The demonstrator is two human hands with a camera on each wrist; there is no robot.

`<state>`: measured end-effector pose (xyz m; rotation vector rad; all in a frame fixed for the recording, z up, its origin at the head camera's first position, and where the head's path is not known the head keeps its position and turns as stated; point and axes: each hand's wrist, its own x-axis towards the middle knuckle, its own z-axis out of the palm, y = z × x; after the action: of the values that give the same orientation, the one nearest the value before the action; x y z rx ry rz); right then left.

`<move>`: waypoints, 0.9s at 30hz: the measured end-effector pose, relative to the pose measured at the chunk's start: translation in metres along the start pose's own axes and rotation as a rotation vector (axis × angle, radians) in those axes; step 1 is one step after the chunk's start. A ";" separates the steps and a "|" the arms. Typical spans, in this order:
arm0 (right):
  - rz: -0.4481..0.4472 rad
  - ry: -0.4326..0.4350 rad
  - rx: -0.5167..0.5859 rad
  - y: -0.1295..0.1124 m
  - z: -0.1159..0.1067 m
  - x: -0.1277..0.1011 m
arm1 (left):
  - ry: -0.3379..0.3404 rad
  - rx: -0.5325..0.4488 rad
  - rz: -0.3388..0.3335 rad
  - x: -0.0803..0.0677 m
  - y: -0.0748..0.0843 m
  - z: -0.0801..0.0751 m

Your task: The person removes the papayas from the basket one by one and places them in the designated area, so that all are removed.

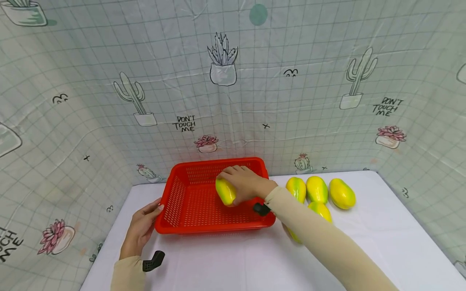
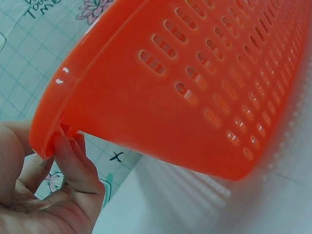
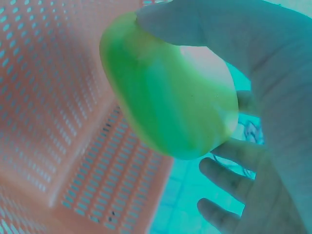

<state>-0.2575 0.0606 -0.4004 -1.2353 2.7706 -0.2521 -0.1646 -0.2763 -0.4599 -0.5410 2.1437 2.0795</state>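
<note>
A red plastic basket (image 1: pixel 204 214) with slotted walls stands at the back of the table. At its left end my left hand (image 1: pixel 142 226) grips the rim between thumb and fingers; the left wrist view shows the fingertips curled under the basket's lip (image 2: pixel 46 117). Over the basket's inside, my right hand (image 1: pixel 245 184) holds a yellow-green mango (image 1: pixel 225 192). In the right wrist view the thumb lies across the top of the mango (image 3: pixel 165 97) and the fingers are on its far side. Bare basket floor (image 3: pixel 117 170) shows below the fruit.
Right of the basket lie several more mangoes, among them one at the far right (image 1: pixel 342 194) and one beside it (image 1: pixel 316 190). Another mango (image 1: pixel 294 235) is partly hidden by my right forearm. A patterned cloth wall (image 1: pixel 247 105) rises behind the white table (image 1: pixel 225 262).
</note>
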 end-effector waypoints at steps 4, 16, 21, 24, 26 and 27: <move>-0.017 0.063 -0.013 0.005 -0.006 -0.013 | -0.001 -0.002 0.001 0.000 0.000 0.000; -0.014 0.191 -0.072 0.013 -0.015 -0.053 | -0.004 0.002 -0.011 0.000 0.003 0.002; -0.014 0.244 -0.089 0.023 -0.015 -0.068 | -0.002 0.009 -0.012 0.000 0.003 0.001; -0.012 0.278 -0.082 0.029 -0.016 -0.078 | 0.002 0.012 -0.012 0.000 0.002 0.001; -0.007 0.298 -0.079 0.033 -0.017 -0.083 | 0.003 0.012 -0.011 -0.001 0.001 0.001; -0.004 0.304 -0.075 0.034 -0.017 -0.086 | 0.004 0.011 -0.010 -0.001 0.001 0.001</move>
<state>-0.2279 0.1493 -0.3881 -1.3194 3.0591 -0.3684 -0.1644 -0.2753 -0.4589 -0.5543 2.1491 2.0617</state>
